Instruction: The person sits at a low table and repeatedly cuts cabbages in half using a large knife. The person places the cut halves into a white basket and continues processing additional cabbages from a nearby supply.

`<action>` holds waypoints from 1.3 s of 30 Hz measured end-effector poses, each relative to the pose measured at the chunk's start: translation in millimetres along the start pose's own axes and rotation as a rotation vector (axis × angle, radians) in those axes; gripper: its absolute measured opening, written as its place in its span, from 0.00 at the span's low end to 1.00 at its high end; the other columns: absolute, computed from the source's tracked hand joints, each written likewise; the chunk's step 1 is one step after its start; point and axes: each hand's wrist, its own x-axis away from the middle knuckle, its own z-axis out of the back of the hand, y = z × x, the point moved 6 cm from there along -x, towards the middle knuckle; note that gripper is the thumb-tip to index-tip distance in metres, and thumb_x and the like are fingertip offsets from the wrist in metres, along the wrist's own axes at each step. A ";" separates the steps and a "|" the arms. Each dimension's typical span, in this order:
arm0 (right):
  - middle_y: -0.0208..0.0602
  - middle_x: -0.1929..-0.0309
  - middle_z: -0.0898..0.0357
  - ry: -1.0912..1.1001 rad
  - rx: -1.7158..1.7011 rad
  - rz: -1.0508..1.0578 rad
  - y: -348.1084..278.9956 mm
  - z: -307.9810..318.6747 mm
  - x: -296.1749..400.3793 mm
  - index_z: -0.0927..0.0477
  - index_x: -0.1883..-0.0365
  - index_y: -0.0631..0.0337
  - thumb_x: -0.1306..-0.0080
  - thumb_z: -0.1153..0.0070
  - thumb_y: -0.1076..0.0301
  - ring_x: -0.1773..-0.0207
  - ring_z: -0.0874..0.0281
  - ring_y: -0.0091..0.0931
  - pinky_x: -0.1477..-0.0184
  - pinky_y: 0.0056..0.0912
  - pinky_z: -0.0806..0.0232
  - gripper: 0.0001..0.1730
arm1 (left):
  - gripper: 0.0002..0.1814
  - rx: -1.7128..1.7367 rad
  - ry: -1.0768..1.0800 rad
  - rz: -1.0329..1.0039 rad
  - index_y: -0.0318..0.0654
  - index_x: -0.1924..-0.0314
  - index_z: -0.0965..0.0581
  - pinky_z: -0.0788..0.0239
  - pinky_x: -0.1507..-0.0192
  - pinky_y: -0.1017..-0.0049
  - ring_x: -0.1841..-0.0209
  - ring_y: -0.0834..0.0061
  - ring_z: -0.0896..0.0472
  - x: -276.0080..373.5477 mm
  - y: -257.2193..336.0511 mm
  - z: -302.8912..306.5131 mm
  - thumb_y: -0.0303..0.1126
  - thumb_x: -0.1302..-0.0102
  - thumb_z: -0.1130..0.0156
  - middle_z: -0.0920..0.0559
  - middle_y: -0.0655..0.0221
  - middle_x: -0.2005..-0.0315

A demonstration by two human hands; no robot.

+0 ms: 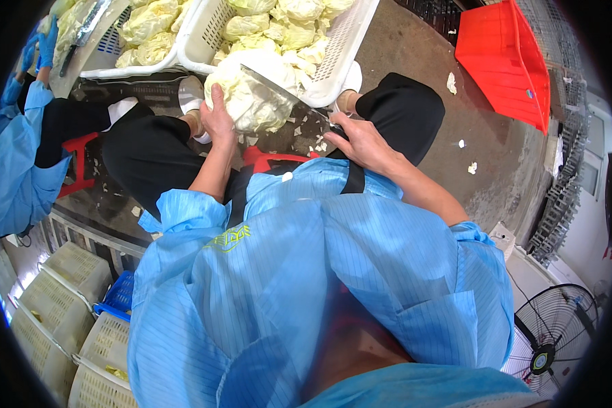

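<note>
My left hand (218, 118) grips a large pale cabbage head (260, 109) from its left side, thumb up along the leaves. In my right hand (359, 136) is the dark handle of a knife (280, 91), whose broad blade points up and left across the cabbage head; how deep the edge sits in the leaves I cannot tell. Just beyond, a white perforated plastic basket (354, 48) holds several more cabbage heads (298, 30), and the held head overlaps its near rim.
A co-worker's gloved hands (46, 46) are at far left, near a knife (84, 33) on a board. Another white basket (132, 71) of cabbages stands between. A red plastic bin (505, 61) is at right; leaf scraps lie on the floor. A fan (543, 357) stands lower right.
</note>
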 end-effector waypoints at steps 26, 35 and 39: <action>0.53 0.78 0.25 -0.067 0.017 -0.080 -2.2 4.5 -8.9 0.32 0.55 0.66 0.30 0.46 0.61 0.69 0.21 0.49 0.67 0.49 0.31 0.17 | 0.34 0.059 0.003 0.001 0.24 0.53 0.24 0.29 0.54 0.71 0.58 0.69 0.21 1.1 6.0 -2.4 0.57 0.33 0.39 0.18 0.56 0.59; 0.56 0.79 0.26 -0.176 0.038 -0.169 -13.7 2.8 -24.9 0.35 0.56 0.66 0.29 0.46 0.64 0.72 0.24 0.51 0.69 0.50 0.34 0.15 | 0.32 -0.010 0.016 -0.063 0.24 0.54 0.24 0.30 0.56 0.72 0.60 0.71 0.21 12.4 19.3 -1.6 0.55 0.31 0.41 0.18 0.57 0.62; 0.57 0.78 0.26 -0.157 0.077 -0.109 -19.3 -4.8 -47.6 0.35 0.59 0.67 0.30 0.45 0.64 0.69 0.24 0.53 0.68 0.52 0.34 0.16 | 0.31 -0.014 0.005 -0.054 0.24 0.54 0.24 0.30 0.56 0.72 0.60 0.70 0.21 16.7 22.6 -0.2 0.54 0.31 0.41 0.18 0.57 0.62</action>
